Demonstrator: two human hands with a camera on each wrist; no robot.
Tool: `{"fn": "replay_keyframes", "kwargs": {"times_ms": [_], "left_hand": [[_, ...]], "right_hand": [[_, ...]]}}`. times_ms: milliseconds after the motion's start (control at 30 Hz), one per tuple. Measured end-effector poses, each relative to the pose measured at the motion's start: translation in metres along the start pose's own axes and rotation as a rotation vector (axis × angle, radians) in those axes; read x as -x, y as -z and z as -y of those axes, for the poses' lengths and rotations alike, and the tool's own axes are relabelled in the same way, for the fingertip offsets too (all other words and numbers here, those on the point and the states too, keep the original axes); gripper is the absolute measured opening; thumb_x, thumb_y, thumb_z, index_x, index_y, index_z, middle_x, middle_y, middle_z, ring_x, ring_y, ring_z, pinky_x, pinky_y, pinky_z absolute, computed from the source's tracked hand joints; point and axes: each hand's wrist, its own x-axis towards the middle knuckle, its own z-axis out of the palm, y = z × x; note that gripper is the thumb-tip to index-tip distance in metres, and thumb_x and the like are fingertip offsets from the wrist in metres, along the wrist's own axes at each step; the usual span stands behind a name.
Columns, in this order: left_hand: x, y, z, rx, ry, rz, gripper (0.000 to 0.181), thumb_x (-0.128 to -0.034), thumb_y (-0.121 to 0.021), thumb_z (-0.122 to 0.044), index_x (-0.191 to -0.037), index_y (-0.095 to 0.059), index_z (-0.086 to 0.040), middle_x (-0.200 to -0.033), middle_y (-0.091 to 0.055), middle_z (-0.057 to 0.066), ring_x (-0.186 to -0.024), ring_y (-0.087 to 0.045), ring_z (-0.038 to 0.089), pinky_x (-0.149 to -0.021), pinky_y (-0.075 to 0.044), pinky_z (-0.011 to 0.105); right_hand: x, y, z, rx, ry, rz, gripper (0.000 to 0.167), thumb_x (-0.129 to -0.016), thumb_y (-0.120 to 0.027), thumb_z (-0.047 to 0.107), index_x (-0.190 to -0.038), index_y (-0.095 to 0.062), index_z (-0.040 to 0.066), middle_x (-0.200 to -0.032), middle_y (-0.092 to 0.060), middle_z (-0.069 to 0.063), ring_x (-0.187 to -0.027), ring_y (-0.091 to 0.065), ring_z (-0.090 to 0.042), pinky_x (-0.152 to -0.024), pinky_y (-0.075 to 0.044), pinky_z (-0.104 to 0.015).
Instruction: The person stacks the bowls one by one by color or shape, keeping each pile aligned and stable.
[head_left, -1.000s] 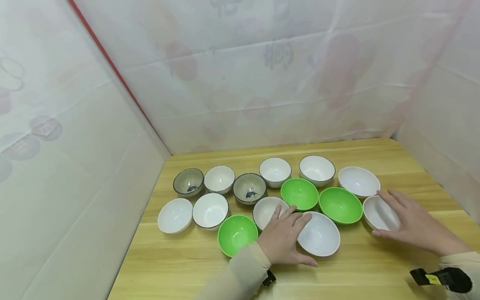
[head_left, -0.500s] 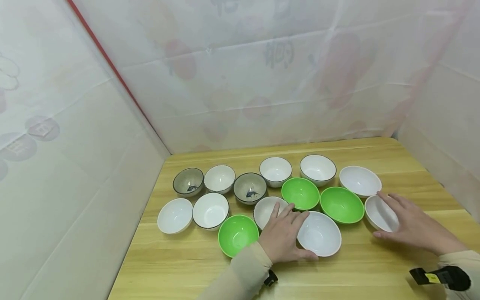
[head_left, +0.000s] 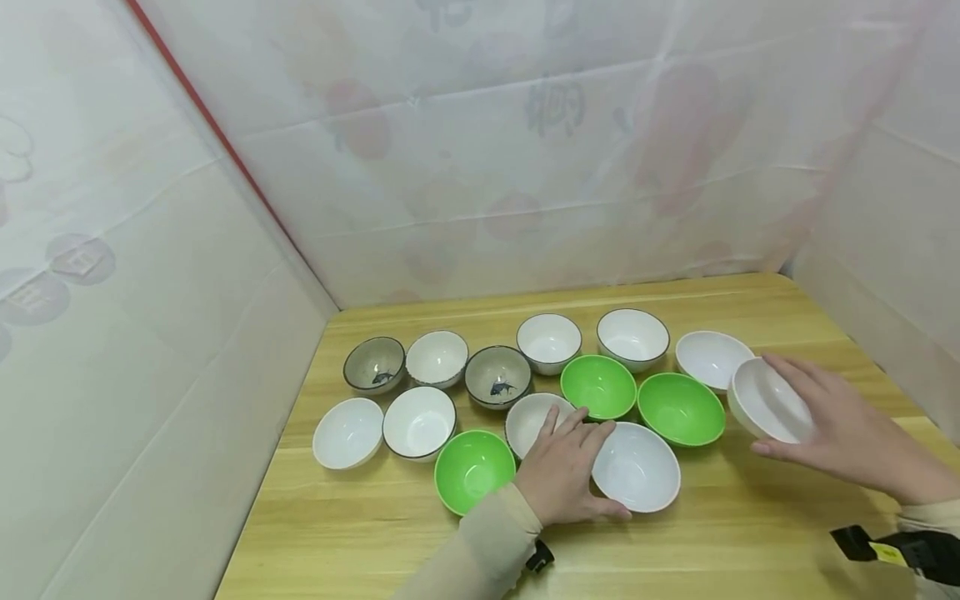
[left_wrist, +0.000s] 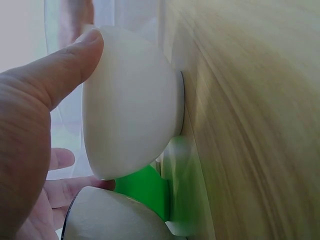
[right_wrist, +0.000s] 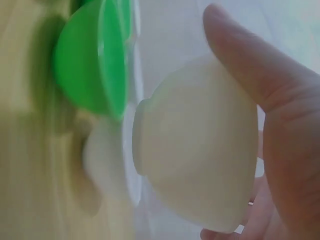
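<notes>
My right hand (head_left: pixel 851 429) grips a small white bowl (head_left: pixel 768 404) by its rim and holds it tilted above the table. In the right wrist view, the foot of this raised bowl (right_wrist: pixel 197 150) shows, with the thumb on one side and fingertips on the other. Another white bowl (head_left: pixel 637 468) stands on the table; my left hand (head_left: pixel 566 475) spans its rim. The left wrist view has the thumb and a finger touching opposite sides of that standing bowl (left_wrist: pixel 132 100). A cream bowl (head_left: pixel 528 421) lies partly hidden behind the left fingers.
Green bowls (head_left: pixel 476 471), dark-rimmed white bowls (head_left: pixel 420 422) and grey bowls with a fish picture (head_left: pixel 498 367) crowd the wooden table (head_left: pixel 360 525). A white bowl (head_left: pixel 708 354) sits just behind the raised one. Sheeted walls (head_left: pixel 487 167) enclose the table.
My right hand has taken hold of the small white bowl and lifted it off the table, tilting it. The left hand and the other bowls stay put.
</notes>
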Motion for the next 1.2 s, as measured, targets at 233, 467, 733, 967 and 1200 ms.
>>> {"fn": "replay_keyframes", "kwargs": {"times_ms": [233,467,733,967,1200], "left_hand": [[0.001,0.000,0.001,0.008,0.014,0.012,0.115,-0.0613,-0.064,-0.082,-0.148,-0.033,-0.012,-0.136,-0.053,-0.002,-0.139,-0.032,0.022,-0.114,-0.018,0.052],[0.002,0.000,0.001,-0.001,0.019,0.012,0.120,-0.0580,-0.069,-0.080,-0.148,-0.031,-0.011,-0.136,-0.054,0.001,-0.139,-0.033,0.021,-0.114,-0.019,0.051],[0.000,-0.001,0.001,-0.005,0.024,0.012,0.122,-0.0591,-0.067,-0.081,-0.149,-0.028,-0.008,-0.140,-0.051,0.001,-0.139,-0.033,0.020,-0.114,-0.020,0.051],[0.000,-0.001,0.001,-0.013,0.032,-0.004,0.126,-0.0584,-0.068,-0.081,-0.149,-0.026,-0.004,-0.140,-0.051,0.003,-0.138,-0.034,0.019,-0.114,-0.021,0.049],[0.000,-0.002,0.001,-0.015,0.055,0.003,0.133,-0.0580,-0.067,-0.082,-0.150,-0.018,0.001,-0.144,-0.046,0.005,-0.139,-0.033,0.019,-0.113,-0.021,0.051]], "right_hand": [[-0.020,-0.001,0.038,-0.086,0.113,0.024,0.121,-0.049,-0.093,0.043,-0.151,-0.032,0.017,-0.142,-0.042,-0.018,-0.121,-0.041,-0.044,-0.093,-0.033,-0.059],[-0.033,-0.018,0.069,-0.062,0.215,0.078,0.124,-0.049,-0.090,0.056,-0.151,-0.033,0.015,-0.145,-0.040,-0.011,-0.126,-0.040,-0.029,-0.097,-0.035,-0.027],[-0.039,-0.040,0.088,-0.109,0.327,0.097,0.119,-0.053,-0.086,0.060,-0.149,-0.034,0.012,-0.146,-0.039,-0.007,-0.127,-0.039,-0.023,-0.096,-0.038,-0.026],[-0.038,-0.057,0.097,-0.094,0.385,0.110,0.118,-0.055,-0.079,0.071,-0.147,-0.038,0.009,-0.143,-0.042,-0.012,-0.126,-0.041,-0.025,-0.091,-0.045,-0.040],[-0.034,-0.067,0.102,-0.095,0.394,0.106,0.119,-0.052,-0.079,0.073,-0.147,-0.040,0.011,-0.143,-0.043,-0.013,-0.126,-0.043,-0.024,-0.086,-0.049,-0.045]]}}
